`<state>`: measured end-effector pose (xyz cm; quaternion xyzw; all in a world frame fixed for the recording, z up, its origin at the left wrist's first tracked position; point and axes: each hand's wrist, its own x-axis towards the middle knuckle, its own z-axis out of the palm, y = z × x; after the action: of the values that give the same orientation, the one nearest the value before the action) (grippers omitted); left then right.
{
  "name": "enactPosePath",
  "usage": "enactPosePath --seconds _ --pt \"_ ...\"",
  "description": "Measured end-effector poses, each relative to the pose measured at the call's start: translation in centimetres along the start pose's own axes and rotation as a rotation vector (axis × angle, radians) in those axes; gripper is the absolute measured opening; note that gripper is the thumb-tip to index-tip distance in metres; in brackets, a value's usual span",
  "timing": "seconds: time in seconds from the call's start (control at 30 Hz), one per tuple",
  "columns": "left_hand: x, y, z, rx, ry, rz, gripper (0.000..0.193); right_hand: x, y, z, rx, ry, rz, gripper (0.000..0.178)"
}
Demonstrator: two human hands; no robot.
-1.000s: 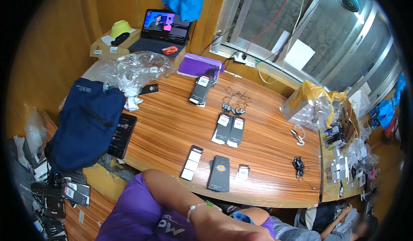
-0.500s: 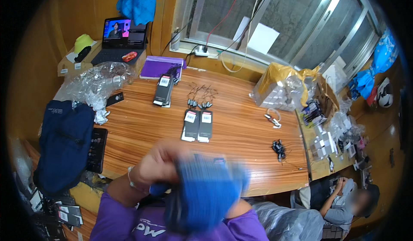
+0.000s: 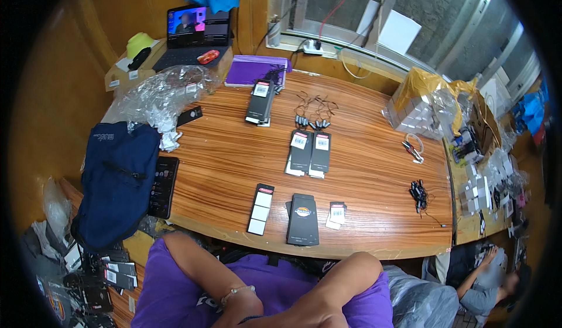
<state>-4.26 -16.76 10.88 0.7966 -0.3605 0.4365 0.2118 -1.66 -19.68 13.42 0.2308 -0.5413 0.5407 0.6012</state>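
My left hand [image 3: 239, 311], past a beaded bracelet, sits low at the bottom edge over my purple shirt, its fingers out of sight. My right forearm [image 3: 319, 304] crosses inward toward it, and the right hand runs out of the picture. Whatever either holds is hidden. Nearest on the table are a dark tag strip with white labels [image 3: 261, 209], a stack of dark cards with an oval emblem [image 3: 302, 219] and a few small labelled tags [image 3: 336, 215]. Beyond these, two piles of dark hang tags [image 3: 300, 152] lie side by side, small black corded pieces [image 3: 310, 122] above them.
More dark tags [image 3: 259, 101] lie by a purple folder [image 3: 252, 73]. A laptop [image 3: 196, 32] stands back left; a navy bag [image 3: 117, 184] and dark tablet [image 3: 163, 187] flank the left edge. Black cords [image 3: 418, 194] and wrapped white boxes [image 3: 415, 111] lie right. Another person [image 3: 483, 281] sits lower right.
The blurred blue thing at my hands has gone from view, and both hands have dropped to the bottom edge. Cards near the table's front now show. My view has turned slightly left and down.
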Motion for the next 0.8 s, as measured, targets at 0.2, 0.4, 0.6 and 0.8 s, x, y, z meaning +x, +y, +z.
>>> enactPosePath --seconds 0.2,0.4,0.6,0.8 --pt "-7.3 -3.0 -1.8 0.444 -0.207 0.517 0.047 0.4 -3.7 -0.1 -0.066 -0.03 0.336 0.092" --pt "-12.4 -15.4 -20.4 1.323 -0.186 -0.151 0.039 2.1 -8.6 -0.5 -0.277 -0.039 0.785 0.09" --pt "-24.1 -19.9 -40.1 1.813 0.16 -1.008 0.058 2.3 -10.8 -2.4 -0.325 -0.038 0.973 0.088" --pt "-32.5 -21.7 -47.1 1.698 0.338 -1.704 0.067 0.8 -12.7 -5.2 -0.327 -0.088 0.844 0.085"
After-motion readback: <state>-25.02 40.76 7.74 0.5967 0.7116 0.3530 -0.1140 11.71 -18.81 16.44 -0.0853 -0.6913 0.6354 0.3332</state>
